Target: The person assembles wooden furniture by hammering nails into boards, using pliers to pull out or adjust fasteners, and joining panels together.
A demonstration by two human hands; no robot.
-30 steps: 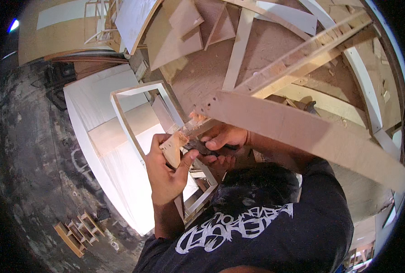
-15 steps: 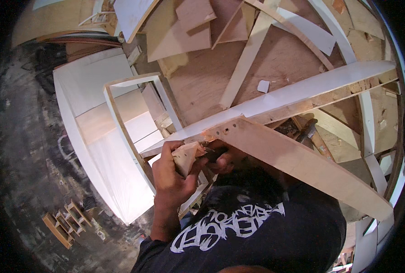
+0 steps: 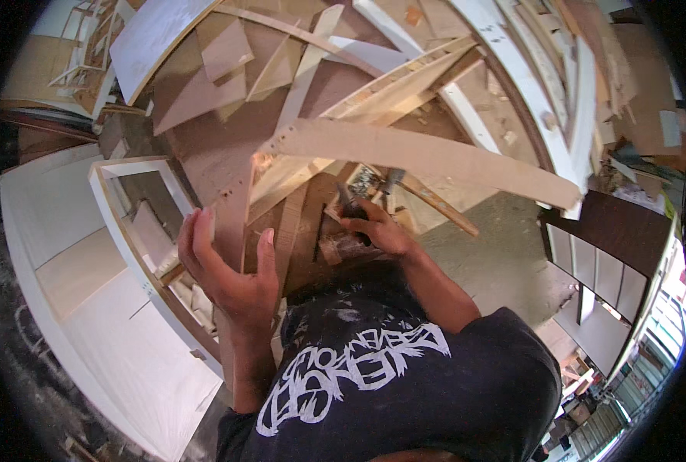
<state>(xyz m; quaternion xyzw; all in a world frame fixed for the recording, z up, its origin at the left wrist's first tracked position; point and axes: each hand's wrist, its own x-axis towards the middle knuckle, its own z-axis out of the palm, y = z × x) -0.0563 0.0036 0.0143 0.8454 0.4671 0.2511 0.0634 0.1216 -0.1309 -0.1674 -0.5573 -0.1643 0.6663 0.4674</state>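
Observation:
My left hand grips the lower end of a pale wooden board. The board rises from the hand, bends at a corner with small holes, and runs right over the scrap pile. To the right, my right hand is closed on a dark hand tool, whose tip points up into the wood pieces under the board. A short brown block lies just below that hand. The two hands are about a hand's width apart. My dark printed shirt covers the lower middle.
A heap of plywood offcuts and slats fills the top. At the left, a white frame stands on a white panel. A dark cabinet with pale doors is at the right, beside grey floor.
The long board has swung so its far end points right. My hands, close together before, have separated: the left now holds the board's near end and the right has moved right with the tool.

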